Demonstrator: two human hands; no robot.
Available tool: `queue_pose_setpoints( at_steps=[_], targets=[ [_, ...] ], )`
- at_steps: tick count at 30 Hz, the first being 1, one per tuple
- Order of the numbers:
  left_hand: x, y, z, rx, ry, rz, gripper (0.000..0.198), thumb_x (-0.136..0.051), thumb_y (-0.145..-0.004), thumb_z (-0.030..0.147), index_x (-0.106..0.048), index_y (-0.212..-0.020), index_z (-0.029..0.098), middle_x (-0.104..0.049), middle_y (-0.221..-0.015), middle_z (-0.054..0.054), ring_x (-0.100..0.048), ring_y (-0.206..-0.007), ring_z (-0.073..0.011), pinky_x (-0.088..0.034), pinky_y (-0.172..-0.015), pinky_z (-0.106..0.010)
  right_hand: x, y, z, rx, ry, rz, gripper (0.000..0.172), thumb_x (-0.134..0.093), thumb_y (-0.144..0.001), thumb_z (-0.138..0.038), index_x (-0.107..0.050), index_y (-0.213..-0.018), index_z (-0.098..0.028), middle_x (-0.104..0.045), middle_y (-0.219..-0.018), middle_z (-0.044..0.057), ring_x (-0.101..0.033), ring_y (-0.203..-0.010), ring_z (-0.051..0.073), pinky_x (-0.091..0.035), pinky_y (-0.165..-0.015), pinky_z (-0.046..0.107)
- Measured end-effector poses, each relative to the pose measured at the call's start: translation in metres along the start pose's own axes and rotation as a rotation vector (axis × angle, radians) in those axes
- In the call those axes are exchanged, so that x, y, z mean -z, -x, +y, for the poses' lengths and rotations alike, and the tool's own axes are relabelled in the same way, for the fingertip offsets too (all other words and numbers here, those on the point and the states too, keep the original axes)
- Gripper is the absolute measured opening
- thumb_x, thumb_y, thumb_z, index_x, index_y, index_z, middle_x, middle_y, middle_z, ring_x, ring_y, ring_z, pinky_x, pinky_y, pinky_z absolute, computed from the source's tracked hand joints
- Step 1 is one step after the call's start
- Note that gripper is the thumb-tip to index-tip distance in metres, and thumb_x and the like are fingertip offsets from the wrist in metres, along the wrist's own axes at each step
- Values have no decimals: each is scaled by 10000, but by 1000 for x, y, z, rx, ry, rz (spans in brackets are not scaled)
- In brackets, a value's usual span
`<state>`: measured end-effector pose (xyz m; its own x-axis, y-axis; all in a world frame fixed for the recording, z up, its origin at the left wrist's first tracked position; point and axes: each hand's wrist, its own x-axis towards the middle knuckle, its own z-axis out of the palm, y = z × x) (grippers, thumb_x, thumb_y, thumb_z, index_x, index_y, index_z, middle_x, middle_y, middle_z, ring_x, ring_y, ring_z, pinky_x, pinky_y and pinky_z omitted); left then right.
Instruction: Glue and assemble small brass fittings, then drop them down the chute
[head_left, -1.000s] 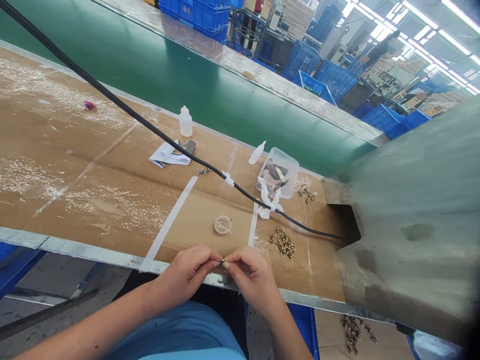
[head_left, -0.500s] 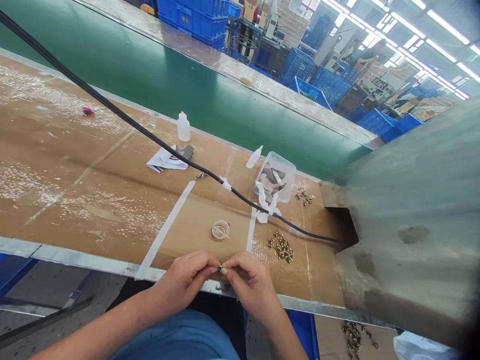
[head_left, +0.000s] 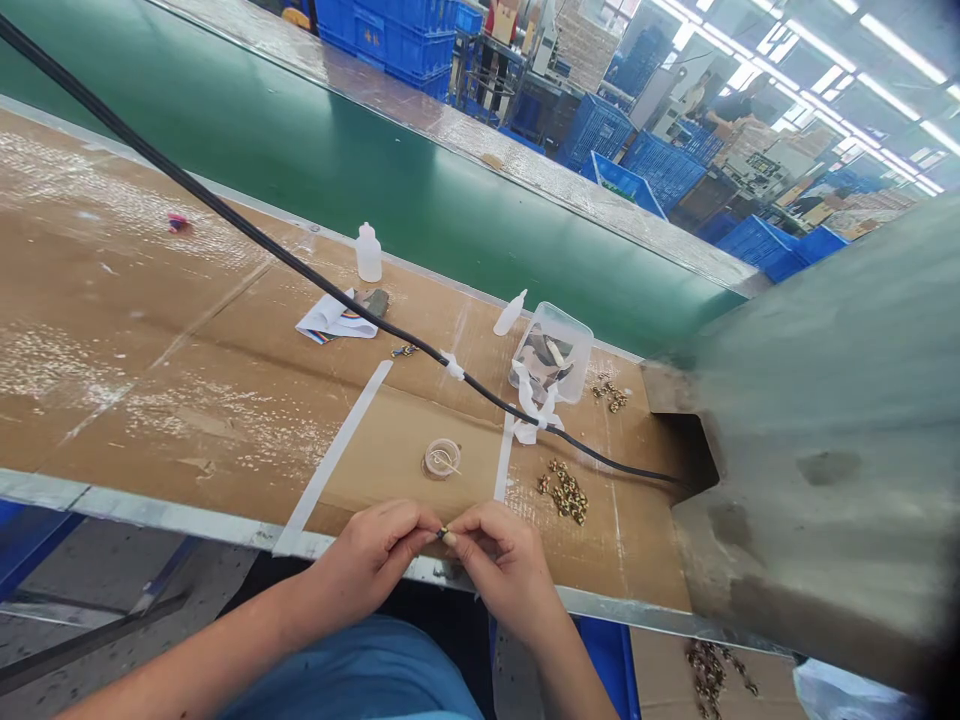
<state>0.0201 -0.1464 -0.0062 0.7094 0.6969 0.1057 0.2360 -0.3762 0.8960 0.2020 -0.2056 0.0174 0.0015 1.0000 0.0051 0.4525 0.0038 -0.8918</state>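
Between the fingertips of both hands, over the bench's front edge, is a small dark-and-gold piece, too small to make out fully. My left hand pinches it from the left, thumb against forefinger. My right hand pinches its other side, closed the same way. Just beyond my hands stands a small round clear cup with a thin pale stick in it. To the right lies a pile of small gold-and-black pieces; they look like the held one.
A black cable hangs slantwise across the bench. Behind it are a white squeeze bottle, a smaller bottle, a cloth and a clear plastic box. A metal housing stands right; a green conveyor belt runs behind.
Both hands stay pinched on the small piece at nearly the same spot. The whole view has shifted very slightly; nothing on the bench has moved.
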Motion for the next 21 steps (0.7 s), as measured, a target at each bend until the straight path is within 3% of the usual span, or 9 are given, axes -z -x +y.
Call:
queue_pose_setpoints(
  at_steps=[15,21],
  targets=[
    [-2,0,-1,13,-4,23,183,-430,-936,190,-607,-891,190,-648,-794,-8,-595,-744,-135,-434,-680,-214,-4,5,4,-53,-50,22,82,-595,-852,-181,-668,-814,-183,-643,-750,19,-601,-695,135,-455,-604,214],
    [0,0,4,94,140,31,152,-473,-912,226,-617,-911,180,-664,-818,-13,-610,-747,-138,-460,-677,-215,-15,12,9,-164,-271,99,131,-605,-860,-269,-651,-810,-158,-643,-728,35,-595,-646,135,-477,-586,226]
  ],
)
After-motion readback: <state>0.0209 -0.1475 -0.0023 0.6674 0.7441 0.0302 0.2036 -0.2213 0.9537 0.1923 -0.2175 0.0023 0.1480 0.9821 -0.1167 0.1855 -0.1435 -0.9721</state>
